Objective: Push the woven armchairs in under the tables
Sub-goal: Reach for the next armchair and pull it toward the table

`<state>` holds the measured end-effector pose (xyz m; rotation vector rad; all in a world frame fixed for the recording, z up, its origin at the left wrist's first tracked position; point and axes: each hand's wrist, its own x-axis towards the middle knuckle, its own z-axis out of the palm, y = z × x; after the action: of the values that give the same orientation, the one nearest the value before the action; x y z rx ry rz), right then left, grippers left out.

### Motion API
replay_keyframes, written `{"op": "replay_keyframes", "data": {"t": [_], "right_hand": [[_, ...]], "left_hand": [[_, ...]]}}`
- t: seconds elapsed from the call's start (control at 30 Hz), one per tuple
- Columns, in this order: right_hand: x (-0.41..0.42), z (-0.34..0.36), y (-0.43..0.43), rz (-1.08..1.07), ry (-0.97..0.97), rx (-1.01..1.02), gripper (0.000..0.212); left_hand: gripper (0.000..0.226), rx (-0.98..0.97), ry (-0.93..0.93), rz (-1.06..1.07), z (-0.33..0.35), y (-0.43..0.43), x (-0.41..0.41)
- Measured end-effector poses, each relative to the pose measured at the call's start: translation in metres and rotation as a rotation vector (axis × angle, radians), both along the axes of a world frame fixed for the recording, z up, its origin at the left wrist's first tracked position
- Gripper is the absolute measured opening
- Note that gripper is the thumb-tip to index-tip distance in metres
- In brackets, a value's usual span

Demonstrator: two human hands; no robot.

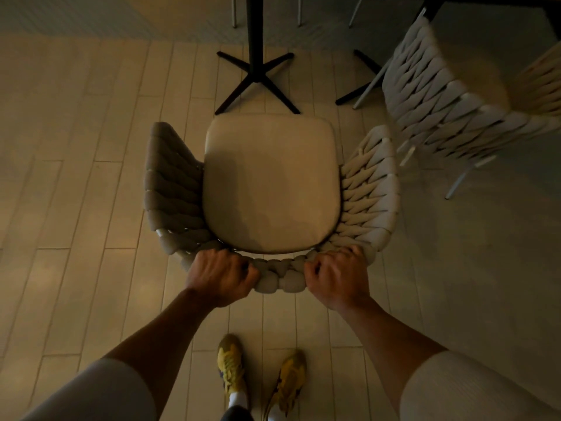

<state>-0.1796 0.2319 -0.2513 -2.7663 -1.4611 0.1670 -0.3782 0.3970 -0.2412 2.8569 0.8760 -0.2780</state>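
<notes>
A woven armchair (270, 183) with a pale seat cushion stands directly below me, its open front facing a black table pedestal (256, 65) with a cross-shaped base. My left hand (220, 276) grips the left part of the woven backrest top. My right hand (337, 278) grips the right part of the same backrest. The cushion's front edge sits just short of the pedestal's feet. The table top itself is out of view above the frame.
A second woven armchair (449, 95) stands at the upper right beside another dark table base (364, 77). Thin metal chair legs (233, 13) show at the top. Pale plank flooring spreads to the left. My yellow shoes (261, 378) stand behind the chair.
</notes>
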Motion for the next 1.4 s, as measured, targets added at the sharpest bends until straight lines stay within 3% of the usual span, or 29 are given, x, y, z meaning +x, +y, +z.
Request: {"op": "replay_keyframes", "data": {"t": [0.07, 0.27, 0.4, 1.0, 1.4], "right_hand": [[0.006, -0.001, 0.011, -0.007, -0.021, 0.009, 0.042], [0.029, -0.004, 0.046, -0.028, -0.029, -0.003, 0.042], [0.043, -0.003, 0.064, 0.0, -0.037, 0.019, 0.041], [0.132, -0.004, 0.159, 0.051, -0.099, -0.049, 0.04], [0.207, -0.002, 0.231, 0.137, -0.027, -0.08, 0.043]], "left_hand": [[0.057, 0.02, 0.016, -0.022, -0.002, 0.014, 0.007], [0.021, 0.187, -0.056, -0.251, -0.003, 0.053, 0.023], [0.023, 0.231, -0.053, -0.361, -0.009, 0.076, 0.035], [0.016, 0.196, -0.08, -0.337, -0.015, 0.162, 0.118], [0.028, 0.188, -0.008, -0.284, -0.026, 0.23, 0.188]]}}
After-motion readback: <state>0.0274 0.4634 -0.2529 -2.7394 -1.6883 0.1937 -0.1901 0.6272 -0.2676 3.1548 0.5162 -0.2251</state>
